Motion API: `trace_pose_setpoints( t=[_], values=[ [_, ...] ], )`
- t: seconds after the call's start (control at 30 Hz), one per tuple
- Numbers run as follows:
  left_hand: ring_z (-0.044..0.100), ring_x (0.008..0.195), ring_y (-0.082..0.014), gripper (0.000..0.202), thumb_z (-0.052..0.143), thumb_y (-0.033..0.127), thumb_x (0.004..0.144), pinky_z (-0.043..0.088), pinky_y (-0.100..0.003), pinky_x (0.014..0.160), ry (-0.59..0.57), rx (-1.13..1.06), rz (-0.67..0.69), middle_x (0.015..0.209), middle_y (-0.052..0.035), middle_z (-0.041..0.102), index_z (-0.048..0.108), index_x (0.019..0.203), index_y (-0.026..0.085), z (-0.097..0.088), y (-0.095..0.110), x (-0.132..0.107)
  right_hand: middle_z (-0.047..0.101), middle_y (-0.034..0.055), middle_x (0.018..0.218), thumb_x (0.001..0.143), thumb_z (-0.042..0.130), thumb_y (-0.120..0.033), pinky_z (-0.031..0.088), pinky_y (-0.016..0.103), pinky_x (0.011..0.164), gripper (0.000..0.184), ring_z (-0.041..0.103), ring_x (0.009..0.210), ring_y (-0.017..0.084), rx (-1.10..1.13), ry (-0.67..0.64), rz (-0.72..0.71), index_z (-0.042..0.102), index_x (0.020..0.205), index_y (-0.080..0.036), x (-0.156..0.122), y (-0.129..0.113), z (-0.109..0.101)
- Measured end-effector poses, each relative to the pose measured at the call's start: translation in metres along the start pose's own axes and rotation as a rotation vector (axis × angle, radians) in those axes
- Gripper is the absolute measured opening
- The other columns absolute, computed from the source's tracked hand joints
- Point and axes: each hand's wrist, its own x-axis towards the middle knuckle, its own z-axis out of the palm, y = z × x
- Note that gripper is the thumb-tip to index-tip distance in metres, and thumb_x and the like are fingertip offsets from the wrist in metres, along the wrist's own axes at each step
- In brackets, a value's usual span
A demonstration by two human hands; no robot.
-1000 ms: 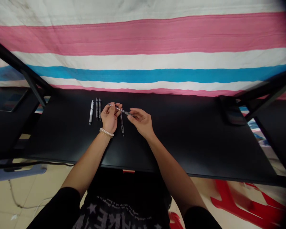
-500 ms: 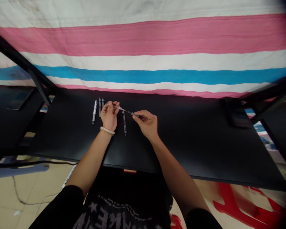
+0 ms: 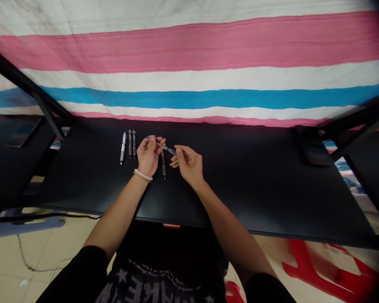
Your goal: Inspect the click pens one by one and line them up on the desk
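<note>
My left hand [image 3: 149, 155], with a bead bracelet at the wrist, pinches the far end of a thin grey pen [image 3: 163, 146] held just above the black table [image 3: 240, 181]. My right hand [image 3: 187, 162] pinches the pen's other end, fingers curled around it. The two hands sit close together. Another dark pen [image 3: 163, 165] lies on the table between my hands. Left of my left hand lie a white pen [image 3: 123, 147] and two dark pens [image 3: 132, 143], side by side.
A striped pink, white and blue cloth [image 3: 189, 67] hangs behind the table. Black frame bars [image 3: 25, 86] slope at the left and right. A dark flat object [image 3: 314, 152] lies at the table's right. A red plastic stool [image 3: 328, 265] stands on the floor below.
My right hand pulled away to the right, drawing the pen apart half a second ago, then came back toward my left hand. The pens on the table did not move.
</note>
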Motion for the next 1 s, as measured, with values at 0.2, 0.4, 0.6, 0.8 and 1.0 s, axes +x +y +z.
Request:
trace_pose_setpoints(
  t=[0.2, 0.4, 0.6, 0.8, 1.0],
  values=[
    [0.074, 0.087, -0.0165, 0.026, 0.082, 0.032, 0.079, 0.056, -0.032, 0.086, 0.053, -0.025, 0.046, 0.088, -0.0027, 0.073, 0.062, 0.085, 0.018, 0.0, 0.001, 0.001, 0.071, 0.0055, 0.082, 0.086, 0.07, -0.048, 0.061, 0.03, 0.068, 0.031, 0.071, 0.072, 0.016, -0.071, -0.076, -0.002, 0.07, 0.095, -0.018, 0.005, -0.002, -0.009],
    [0.074, 0.087, -0.0165, 0.026, 0.081, 0.034, 0.08, 0.055, -0.033, 0.089, 0.077, -0.01, 0.058, 0.088, -0.0026, 0.073, 0.061, 0.085, 0.018, -0.001, 0.0, 0.001, 0.068, 0.0037, 0.075, 0.087, 0.067, -0.053, 0.057, 0.027, 0.056, 0.037, 0.067, 0.06, 0.014, -0.059, -0.108, 0.044, 0.068, 0.095, -0.017, 0.004, -0.007, -0.01],
    [0.074, 0.088, -0.0163, 0.025, 0.08, 0.034, 0.081, 0.055, -0.033, 0.09, 0.069, -0.003, 0.038, 0.089, -0.0029, 0.073, 0.062, 0.086, 0.018, 0.0, 0.0, 0.0, 0.066, 0.0017, 0.068, 0.087, 0.063, -0.061, 0.053, 0.024, 0.047, 0.045, 0.063, 0.051, 0.012, -0.079, -0.132, 0.094, 0.066, 0.095, -0.017, 0.003, -0.007, -0.009],
    [0.073, 0.084, -0.0147, 0.025, 0.081, 0.034, 0.08, 0.056, -0.03, 0.085, 0.051, -0.021, 0.027, 0.088, -0.0026, 0.073, 0.062, 0.086, 0.018, 0.002, -0.001, -0.002, 0.066, 0.0015, 0.061, 0.089, 0.057, -0.066, 0.048, 0.022, 0.043, 0.051, 0.06, 0.045, 0.011, -0.126, -0.18, 0.122, 0.067, 0.091, -0.017, 0.001, -0.01, -0.011],
    [0.073, 0.087, -0.0147, 0.023, 0.079, 0.033, 0.083, 0.055, -0.03, 0.086, 0.022, -0.033, 0.008, 0.09, -0.003, 0.073, 0.062, 0.088, 0.018, 0.002, -0.001, -0.002, 0.067, 0.0009, 0.066, 0.089, 0.059, -0.066, 0.049, 0.021, 0.046, 0.05, 0.06, 0.048, 0.01, -0.124, -0.189, 0.097, 0.065, 0.097, -0.017, 0.002, -0.013, -0.012]
  ],
)
